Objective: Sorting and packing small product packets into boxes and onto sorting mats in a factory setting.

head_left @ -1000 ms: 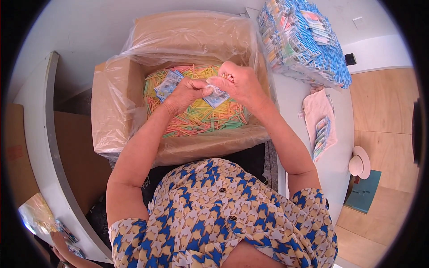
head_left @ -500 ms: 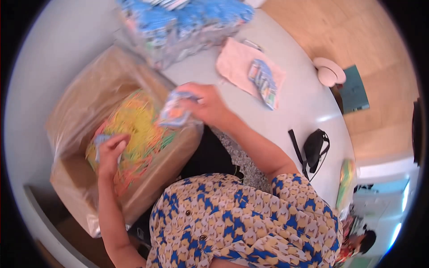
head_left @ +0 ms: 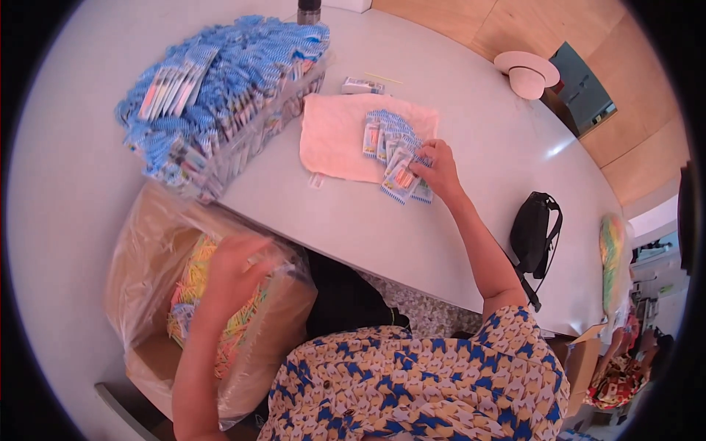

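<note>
My right hand (head_left: 437, 170) pinches a small flat clear packet (head_left: 401, 178) with blue striped ends and coloured pieces inside. It lies against a fanned row of similar packets (head_left: 384, 132) on a pink cloth (head_left: 331, 140). To the left, my left hand (head_left: 239, 268) hovers over a cardboard box (head_left: 283, 323) lined with clear plastic. That hand is smeared by motion, so its grip cannot be made out. Inside the box lie many thin yellow, green and orange sticks (head_left: 193, 279), with a bluish packet (head_left: 182, 314) on them, partly behind my left wrist.
A large clear bag (head_left: 250, 140) heaped with blue packets stands at the table's far left, a fanned bundle (head_left: 176, 84) on top. A small box (head_left: 362, 86) is behind the cloth. A black pouch (head_left: 535, 228), pale hat (head_left: 526, 72) and bagged colourful bundle (head_left: 612, 257) are rightward.
My right hand has moved from above the box to the pink cloth, carrying a packet onto the row there. My left hand has lifted from the sticks and moved right. The view has shifted.
</note>
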A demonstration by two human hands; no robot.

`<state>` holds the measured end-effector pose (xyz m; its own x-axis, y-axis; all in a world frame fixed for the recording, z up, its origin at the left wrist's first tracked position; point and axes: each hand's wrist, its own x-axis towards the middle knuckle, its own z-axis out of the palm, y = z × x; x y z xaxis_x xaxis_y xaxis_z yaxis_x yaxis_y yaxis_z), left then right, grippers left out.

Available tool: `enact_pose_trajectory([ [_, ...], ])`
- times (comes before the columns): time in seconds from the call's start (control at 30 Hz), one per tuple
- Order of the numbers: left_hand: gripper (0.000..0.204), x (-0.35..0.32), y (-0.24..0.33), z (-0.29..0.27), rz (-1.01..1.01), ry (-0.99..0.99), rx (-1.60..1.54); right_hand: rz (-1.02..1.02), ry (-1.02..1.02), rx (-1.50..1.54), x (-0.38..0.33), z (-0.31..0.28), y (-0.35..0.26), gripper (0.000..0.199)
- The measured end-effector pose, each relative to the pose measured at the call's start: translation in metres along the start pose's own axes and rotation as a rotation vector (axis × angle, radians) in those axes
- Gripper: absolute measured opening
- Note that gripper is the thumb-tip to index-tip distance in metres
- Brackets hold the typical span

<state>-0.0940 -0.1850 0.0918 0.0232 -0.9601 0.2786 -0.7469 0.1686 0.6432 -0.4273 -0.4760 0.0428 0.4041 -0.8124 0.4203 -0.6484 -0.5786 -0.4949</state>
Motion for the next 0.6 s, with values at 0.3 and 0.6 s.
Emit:
enact_pose_trajectory([
  [0.3,0.066,0.244,0.018,0.153,-0.176,0.043,0.123,0.264,-0.127,-0.259,-0.010,-0.022,-0.015,0.089],
  [0.6,0.077,0.282,-0.002,0.194,-0.231,-0.052,-0.409,0.314,-0.102,0.034,-0.026,-0.005,-0.020,0.096],
])
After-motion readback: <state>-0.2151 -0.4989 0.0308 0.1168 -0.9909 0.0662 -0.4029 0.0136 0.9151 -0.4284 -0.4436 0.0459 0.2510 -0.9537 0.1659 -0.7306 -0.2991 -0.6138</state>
